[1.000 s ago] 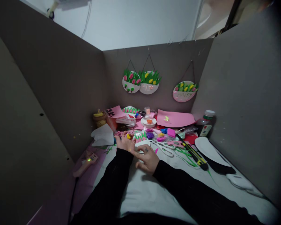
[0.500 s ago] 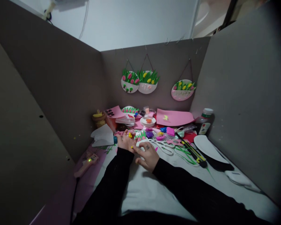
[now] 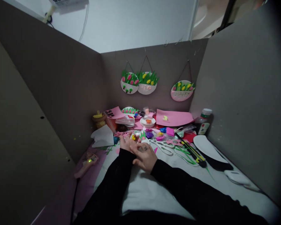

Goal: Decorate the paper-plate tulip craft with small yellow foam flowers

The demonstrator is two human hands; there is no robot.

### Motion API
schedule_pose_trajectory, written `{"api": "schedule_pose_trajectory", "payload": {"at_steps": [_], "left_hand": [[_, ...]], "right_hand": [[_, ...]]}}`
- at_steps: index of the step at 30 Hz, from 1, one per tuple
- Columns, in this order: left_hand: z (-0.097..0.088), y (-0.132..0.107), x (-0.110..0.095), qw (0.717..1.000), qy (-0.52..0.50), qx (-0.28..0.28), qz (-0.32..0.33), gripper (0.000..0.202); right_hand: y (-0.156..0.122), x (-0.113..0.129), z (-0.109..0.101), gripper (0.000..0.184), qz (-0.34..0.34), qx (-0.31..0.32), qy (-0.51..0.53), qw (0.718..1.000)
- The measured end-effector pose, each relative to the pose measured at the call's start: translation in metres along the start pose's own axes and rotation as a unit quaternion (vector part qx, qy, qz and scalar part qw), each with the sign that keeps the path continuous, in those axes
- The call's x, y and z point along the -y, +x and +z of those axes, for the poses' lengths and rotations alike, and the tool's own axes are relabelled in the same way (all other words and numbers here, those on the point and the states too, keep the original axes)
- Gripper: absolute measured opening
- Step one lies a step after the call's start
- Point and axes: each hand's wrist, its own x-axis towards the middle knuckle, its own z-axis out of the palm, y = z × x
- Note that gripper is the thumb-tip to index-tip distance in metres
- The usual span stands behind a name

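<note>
Head: tulip plate [image 3: 143, 137] just beyond right hand [image 3: 144, 156].

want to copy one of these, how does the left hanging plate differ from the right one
The left hanging plate shows pink tulips over a white lower half; the right hanging plate mixes yellow and pink tulips over a pink, lettered half. The left hanging plate touches a middle plate; the right hanging plate hangs alone. Both are round, green-leaved and hung by strings on the back wall.

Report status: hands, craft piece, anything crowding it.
Left hand, right hand together at tulip paper-plate craft, grip unclear. Scissors close right. Glue gun left, apart.
</note>
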Motion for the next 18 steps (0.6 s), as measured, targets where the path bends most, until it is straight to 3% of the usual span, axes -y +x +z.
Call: {"api": "schedule_pose_trajectory", "payload": {"at_steps": [4,7,11,14,18], "left_hand": [[-0.0006,0.0021,0.0009,0.999,-0.013,-0.013,0.026,0.061],[-0.0001,0.0039,0.0047,0.999,0.003,-0.034,0.008,0.059],[-0.0011,0.0051,0.0054,0.999,0.007,-0.031,0.009,0.060],[-0.0027,0.0053,0.0038,0.998,-0.002,-0.052,0.026,0.060],[-0.0017,0.0038,0.0064,0.998,0.018,-0.053,-0.002,0.060]], "right_hand": [[-0.0007,-0.0032,-0.0012,0.052,0.011,-0.021,0.013,1.000],[-0.0005,-0.0031,-0.0014,0.050,-0.008,-0.019,0.027,0.999],[-0.0004,-0.0023,-0.0012,0.046,0.017,-0.022,0.010,1.000],[-0.0018,-0.0023,-0.0012,0.044,-0.008,-0.014,0.019,1.000],[-0.0024,-0.0035,-0.0025,0.046,0.007,-0.001,0.016,1.000]]}}
